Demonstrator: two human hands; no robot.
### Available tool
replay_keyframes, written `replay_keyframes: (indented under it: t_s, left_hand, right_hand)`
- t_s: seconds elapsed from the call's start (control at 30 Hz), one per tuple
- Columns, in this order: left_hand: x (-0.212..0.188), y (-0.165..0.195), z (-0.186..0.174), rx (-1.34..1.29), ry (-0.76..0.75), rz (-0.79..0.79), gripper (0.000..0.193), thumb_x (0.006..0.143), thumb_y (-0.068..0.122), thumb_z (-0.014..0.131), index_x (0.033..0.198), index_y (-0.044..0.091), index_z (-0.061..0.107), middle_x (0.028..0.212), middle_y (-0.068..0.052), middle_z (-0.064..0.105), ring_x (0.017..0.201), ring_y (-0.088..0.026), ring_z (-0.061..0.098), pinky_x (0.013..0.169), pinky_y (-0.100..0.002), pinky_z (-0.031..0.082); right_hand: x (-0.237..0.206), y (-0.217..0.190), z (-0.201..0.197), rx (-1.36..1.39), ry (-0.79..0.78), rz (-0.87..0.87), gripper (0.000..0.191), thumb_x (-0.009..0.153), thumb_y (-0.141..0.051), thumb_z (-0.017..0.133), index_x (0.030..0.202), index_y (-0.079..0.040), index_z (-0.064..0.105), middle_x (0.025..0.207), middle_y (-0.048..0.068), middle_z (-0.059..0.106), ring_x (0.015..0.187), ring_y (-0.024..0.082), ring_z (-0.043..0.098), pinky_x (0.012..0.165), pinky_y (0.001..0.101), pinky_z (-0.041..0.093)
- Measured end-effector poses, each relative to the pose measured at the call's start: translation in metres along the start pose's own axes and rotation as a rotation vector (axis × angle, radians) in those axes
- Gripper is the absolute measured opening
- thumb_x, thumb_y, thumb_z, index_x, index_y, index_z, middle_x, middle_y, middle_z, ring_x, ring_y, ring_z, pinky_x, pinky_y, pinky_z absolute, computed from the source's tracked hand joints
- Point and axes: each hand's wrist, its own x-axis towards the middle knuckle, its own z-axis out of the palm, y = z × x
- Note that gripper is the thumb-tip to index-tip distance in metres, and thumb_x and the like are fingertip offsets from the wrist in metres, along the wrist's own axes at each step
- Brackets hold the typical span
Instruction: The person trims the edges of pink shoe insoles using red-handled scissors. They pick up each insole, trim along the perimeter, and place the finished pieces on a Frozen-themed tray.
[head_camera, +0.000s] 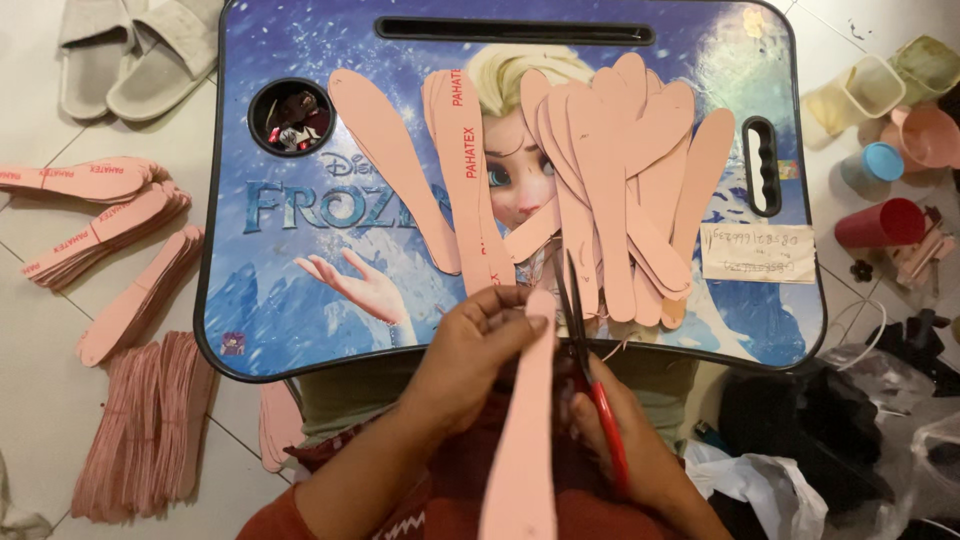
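Floor (30, 330) of pale tile carries everything here, with a blue picture-printed lap table (300, 290) across the middle. Pink cut-out strips (600, 170) lie fanned over the table's centre and toward two o'clock. More pink strips sit in stacks on the floor (100, 225) at nine o'clock, and a bundle of thin pink pieces (150, 430) lies at eight o'clock. Grey slippers (130, 50) rest at eleven o'clock; coloured plastic cups (890, 150) stand at three o'clock. At six o'clock, the left hand (480, 345) is closed around the top of a long pink strip (525, 450) that runs down toward the person's lap. Just beside it the right hand (625, 430) is clamped on red-handled scissors (590, 360), blades pointing up to twelve o'clock along the strip's right edge, over the table's near rim.
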Motion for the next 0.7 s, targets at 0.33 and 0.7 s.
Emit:
replay_keyframes:
  t_s: [0.33, 0.7]
  left_hand:
    - [-0.007, 0.012, -0.004, 0.199, -0.028, 0.007, 0.030, 0.091, 0.005, 0.071, 0.119, -0.004, 0.065, 0.100, -0.006, 0.072, 0.084, -0.009, 0.068, 0.074, -0.024, 0.058]
    - [-0.016, 0.006, 0.006, 0.314, 0.004, 0.093, 0.030, 0.091, 0.005, 0.070, 0.120, -0.005, 0.067, 0.100, -0.007, 0.075, 0.085, -0.006, 0.069, 0.074, -0.020, 0.057]
  right_hand:
    - [-0.006, 0.016, -0.001, 0.046, -0.131, 0.064, 0.067, 0.102, -0.048, 0.038, 0.154, -0.006, 0.034, 0.091, 0.004, 0.063, 0.072, 0.013, 0.057, 0.067, 0.0275, 0.050]
    - [-0.008, 0.012, 0.000, 0.150, -0.138, -0.018, 0.075, 0.103, -0.056, 0.042, 0.153, 0.000, 0.037, 0.103, 0.009, 0.060, 0.089, 0.017, 0.058, 0.079, 0.0313, 0.051]
